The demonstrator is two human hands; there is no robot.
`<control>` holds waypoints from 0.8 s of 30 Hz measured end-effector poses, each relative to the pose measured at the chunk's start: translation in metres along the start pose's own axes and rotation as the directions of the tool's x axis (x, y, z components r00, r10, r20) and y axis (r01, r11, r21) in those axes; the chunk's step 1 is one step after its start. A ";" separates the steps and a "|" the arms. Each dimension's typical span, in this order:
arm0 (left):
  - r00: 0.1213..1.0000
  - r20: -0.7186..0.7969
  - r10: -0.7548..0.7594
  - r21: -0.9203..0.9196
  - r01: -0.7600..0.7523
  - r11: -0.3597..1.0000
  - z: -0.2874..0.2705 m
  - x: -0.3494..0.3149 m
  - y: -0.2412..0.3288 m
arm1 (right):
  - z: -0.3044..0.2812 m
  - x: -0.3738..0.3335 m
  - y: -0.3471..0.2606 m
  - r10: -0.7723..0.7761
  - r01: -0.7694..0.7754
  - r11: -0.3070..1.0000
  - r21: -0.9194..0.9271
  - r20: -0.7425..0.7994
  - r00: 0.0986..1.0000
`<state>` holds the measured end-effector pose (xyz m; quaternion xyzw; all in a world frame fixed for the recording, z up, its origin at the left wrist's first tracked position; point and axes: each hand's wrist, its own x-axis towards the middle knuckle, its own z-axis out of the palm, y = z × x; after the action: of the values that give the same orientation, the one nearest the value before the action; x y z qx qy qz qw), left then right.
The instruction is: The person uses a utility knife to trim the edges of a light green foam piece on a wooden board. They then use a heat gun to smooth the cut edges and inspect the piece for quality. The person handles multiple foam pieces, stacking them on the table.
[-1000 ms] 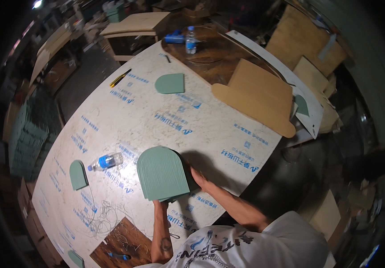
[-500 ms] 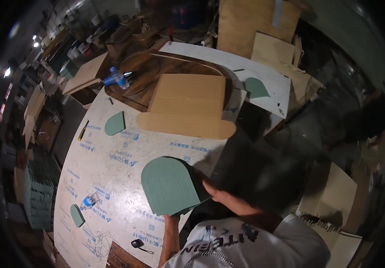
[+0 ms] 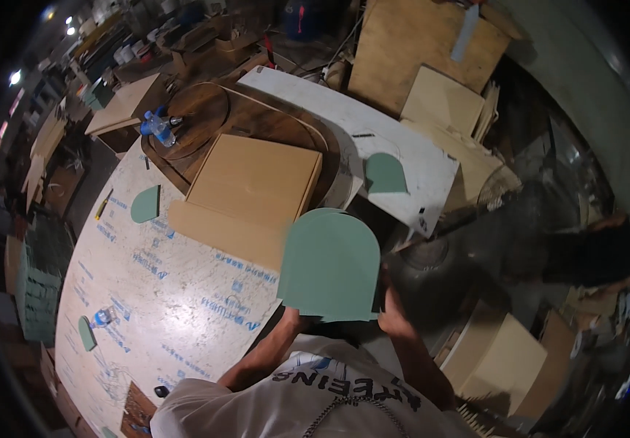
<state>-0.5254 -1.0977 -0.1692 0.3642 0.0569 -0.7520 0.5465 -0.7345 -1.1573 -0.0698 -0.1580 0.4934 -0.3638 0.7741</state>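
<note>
The stack [image 3: 329,266] of green arch-shaped boards is at the centre of the frame, slightly right and low, raised in front of the wearer's chest. The left hand [image 3: 291,323] clasps its lower left corner; the right hand [image 3: 392,315] clasps the lower right corner and side edge. Most fingers are hidden beneath or behind the boards, so whether they are spread or pressed together cannot be told. Risk, as judged: the board edges are out of line at the arch and along the bottom, so a loosened or uneven grip could let one slide out; with both hands at the near end, the unsupported far end could dip. In view, the stack's left side overlaps the flap of the carton [image 3: 249,179], so a low pass might catch there. A slip to the right could send boards past the table [image 3: 183,292] to the floor. Orientation: rounded end toward the top of the frame, straight end toward the wearer; the long axis, only slightly the longer, runs nearly upright in the frame.
</note>
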 end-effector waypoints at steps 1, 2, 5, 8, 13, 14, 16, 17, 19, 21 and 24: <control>1.000 0.009 0.017 0.053 -0.017 0.998 0.008 0.017 0.000 | -0.001 0.008 -0.013 -0.046 0.046 0.998 -0.036 -0.016 0.999; 1.000 0.019 0.025 0.108 -0.026 0.994 0.020 0.034 0.000 | -0.004 0.015 -0.025 -0.095 0.093 0.993 -0.069 -0.038 0.995; 0.980 -0.176 -0.089 0.053 0.100 0.994 0.065 0.078 0.007 | -0.029 0.055 -0.061 -0.124 0.113 0.973 -0.199 -0.043 0.991; 0.985 0.092 0.147 0.258 -0.166 0.952 0.090 0.131 0.013 | -0.004 0.078 -0.106 -0.359 0.337 0.907 -0.252 -0.046 0.932; 0.965 0.136 0.224 0.412 -0.261 0.873 0.105 0.225 0.024 | -0.017 0.161 -0.164 -0.308 0.305 0.946 -0.108 -0.014 0.951; 0.969 0.115 0.219 0.383 -0.247 0.890 0.125 0.230 0.036 | 0.006 0.166 -0.183 -0.250 0.243 0.965 -0.101 -0.072 0.966; 0.976 0.064 0.209 0.312 -0.219 0.925 0.165 0.243 0.062 | 0.002 0.207 -0.215 -0.189 0.184 0.975 -0.127 -0.032 0.981; 0.933 0.116 0.340 0.314 -0.359 0.879 0.172 0.264 0.069 | 0.010 0.226 -0.229 -0.261 0.272 0.943 -0.192 0.083 0.962; 0.923 0.119 0.365 0.281 -0.384 0.880 0.186 0.298 0.094 | 0.042 0.257 -0.262 -0.235 0.257 0.927 -0.273 0.110 0.966; 0.923 0.092 0.374 0.238 -0.385 0.892 0.191 0.328 0.126 | 0.074 0.295 -0.285 -0.196 0.248 0.909 -0.336 0.181 0.964; 0.896 -0.041 0.443 0.164 -0.431 0.887 0.200 0.357 0.179 | 0.087 0.371 -0.307 -0.088 0.182 0.901 -0.394 0.245 0.965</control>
<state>-0.5165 -1.5437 -0.1850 0.4367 -0.0625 -0.5970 0.6701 -0.6908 -1.6451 -0.0848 -0.3915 0.4575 -0.2845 0.7460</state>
